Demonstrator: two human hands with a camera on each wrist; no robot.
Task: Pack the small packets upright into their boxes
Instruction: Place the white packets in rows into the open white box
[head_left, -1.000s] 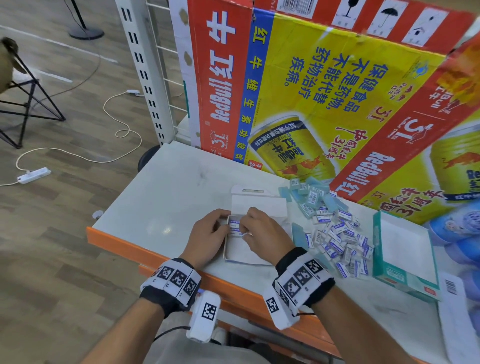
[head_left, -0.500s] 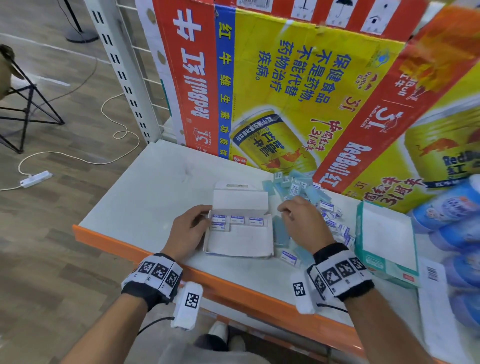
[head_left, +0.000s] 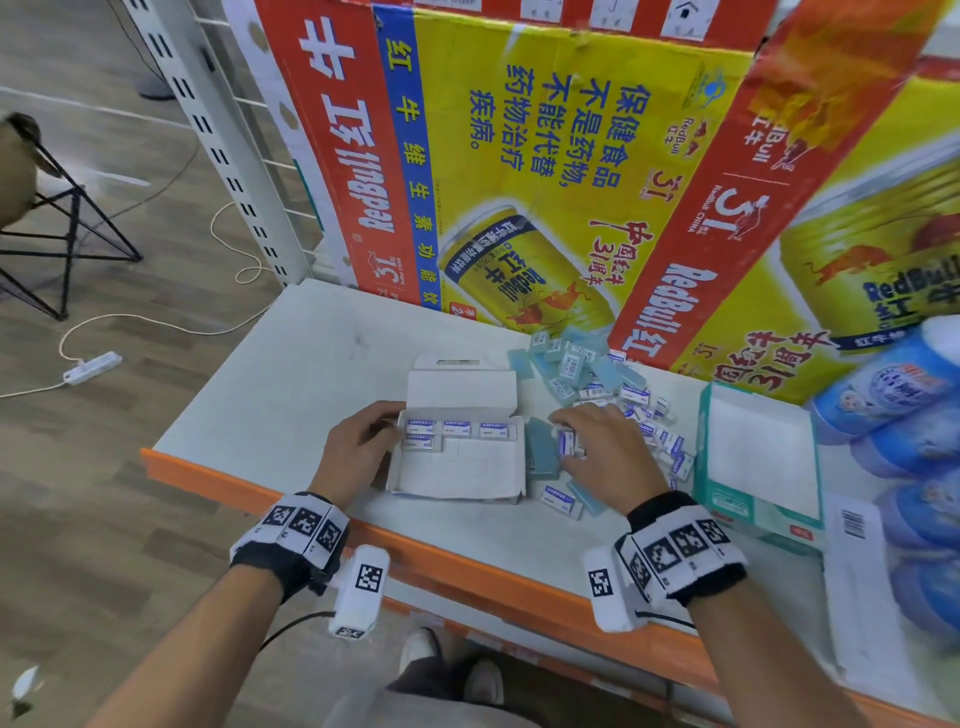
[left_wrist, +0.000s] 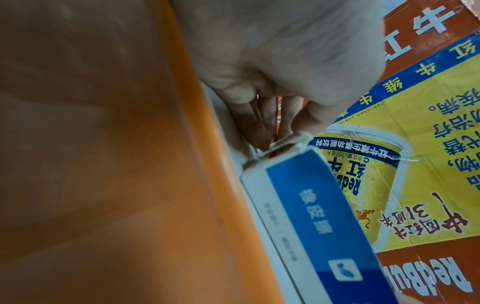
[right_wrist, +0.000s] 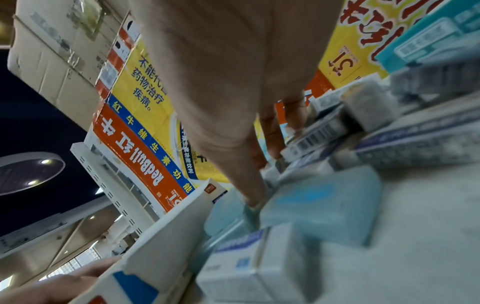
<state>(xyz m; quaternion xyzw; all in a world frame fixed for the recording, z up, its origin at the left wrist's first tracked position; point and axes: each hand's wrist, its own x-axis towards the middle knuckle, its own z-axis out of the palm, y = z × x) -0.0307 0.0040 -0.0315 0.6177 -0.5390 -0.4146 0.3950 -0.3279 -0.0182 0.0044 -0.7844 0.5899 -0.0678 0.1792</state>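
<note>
An open white box (head_left: 457, 470) lies near the shelf's front edge with its lid flap (head_left: 462, 387) folded back. Three small blue-and-white packets (head_left: 457, 429) stand in a row along its far wall, and one more (head_left: 418, 442) stands in front at the left. My left hand (head_left: 387, 428) grips the box's left wall; the left wrist view shows its fingers (left_wrist: 259, 127) at the corner of the box (left_wrist: 311, 216). Just right of the box, my right hand (head_left: 563, 436) pinches one small packet (head_left: 567, 442) at the edge of the loose pile (head_left: 628, 400).
Upright Red Bull cartons (head_left: 545, 182) wall off the back of the shelf. A shut teal box (head_left: 758, 462) lies to the right, with blue tubs (head_left: 904, 410) beyond it. Loose packets (head_left: 558, 501) lie near the orange shelf edge (head_left: 467, 566). The floor drops away on the left.
My right hand left the box and moved right to the pile, where it took hold of a packet. The left hand slid from over the box to its left wall, uncovering the packets inside.
</note>
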